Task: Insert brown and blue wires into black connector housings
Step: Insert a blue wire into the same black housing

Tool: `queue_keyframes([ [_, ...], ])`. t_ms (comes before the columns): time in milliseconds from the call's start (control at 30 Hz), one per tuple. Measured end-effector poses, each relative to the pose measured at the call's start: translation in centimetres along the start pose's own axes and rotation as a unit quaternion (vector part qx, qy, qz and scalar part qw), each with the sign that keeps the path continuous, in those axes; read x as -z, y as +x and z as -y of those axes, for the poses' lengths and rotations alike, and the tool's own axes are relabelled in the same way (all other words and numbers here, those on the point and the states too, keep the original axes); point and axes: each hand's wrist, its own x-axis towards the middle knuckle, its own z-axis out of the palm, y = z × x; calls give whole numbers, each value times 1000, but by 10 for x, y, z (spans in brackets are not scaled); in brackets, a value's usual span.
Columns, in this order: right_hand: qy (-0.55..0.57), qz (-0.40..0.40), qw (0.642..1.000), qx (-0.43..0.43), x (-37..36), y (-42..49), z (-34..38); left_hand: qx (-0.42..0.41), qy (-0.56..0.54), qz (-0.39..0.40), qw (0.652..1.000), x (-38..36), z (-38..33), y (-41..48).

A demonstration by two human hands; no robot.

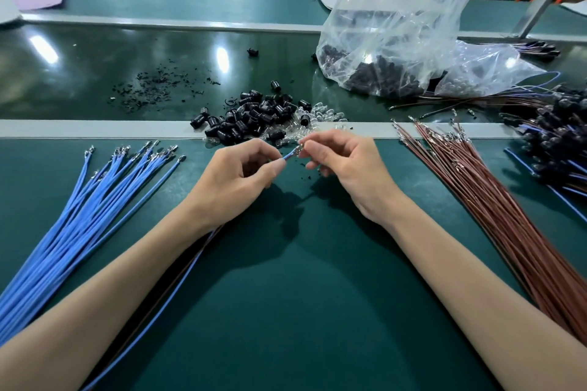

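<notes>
Blue wire [288,155] pinched by the left hand [235,181] points up-right into the right hand [344,168], whose fingertips [313,147] pinch its metal tip [298,150]

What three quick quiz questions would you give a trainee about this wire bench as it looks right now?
1. Which colour is the wire end showing between the left hand and the right hand? A brown, B blue, C black.
2. True or false: the brown wire bundle lies on the person's right.
3. Fill in: the clear plastic bag stands to the ___ of the loose black housings.
Key: 1 B; 2 true; 3 right.
</notes>
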Motion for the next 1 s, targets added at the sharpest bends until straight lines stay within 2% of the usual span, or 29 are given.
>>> queue_keyframes([
  [67,-6,28,1000,2,0,-1,1,-4,-9,-2,1000,-1,0,0],
  [433,-14,3,1000,4,-2,-1,2,8,-17,22,1000,0,4,1],
  [1000,-49,61,996,37,1,-1,0,19,-7,69,997,-1,-4,0],
])
